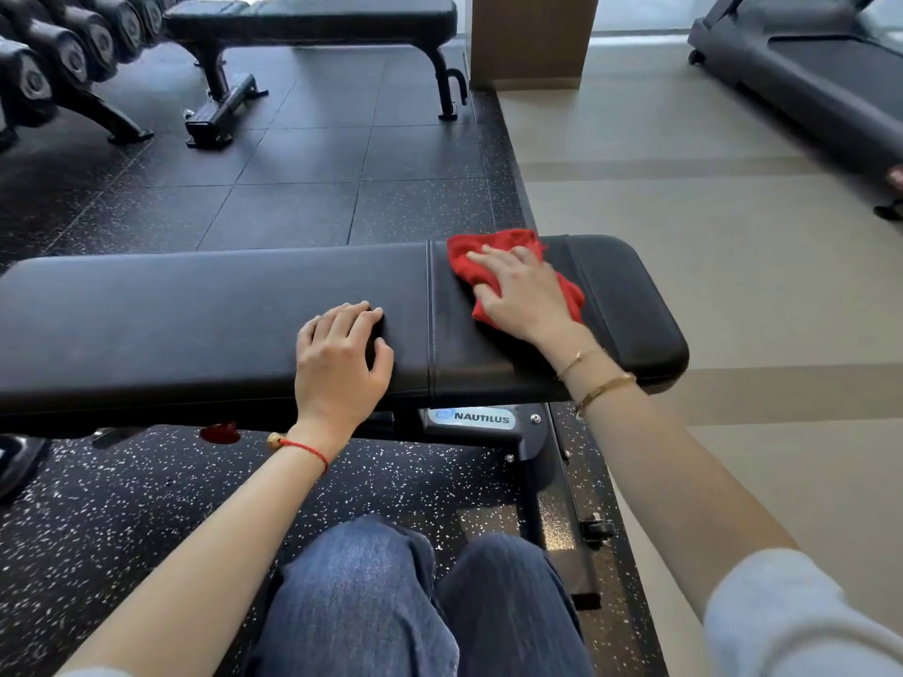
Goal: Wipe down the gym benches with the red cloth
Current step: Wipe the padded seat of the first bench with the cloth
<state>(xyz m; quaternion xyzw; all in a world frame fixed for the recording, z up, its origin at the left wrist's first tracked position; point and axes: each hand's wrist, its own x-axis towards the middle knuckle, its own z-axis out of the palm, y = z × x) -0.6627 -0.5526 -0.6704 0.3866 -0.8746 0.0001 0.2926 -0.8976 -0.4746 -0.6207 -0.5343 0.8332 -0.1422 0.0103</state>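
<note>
In the gym, the black bench (pixel 244 305) has the soft, light cloth (pixel 493 259) at 2 o'clock, pressed flat under the right hand (pixel 523 295), while the left hand (pixel 339 359) rests loose, holding nothing.

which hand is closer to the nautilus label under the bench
Left. The left hand rests on the near bench pad just up and left of the Nautilus label. The right hand presses the red cloth farther back on the pad.
</note>
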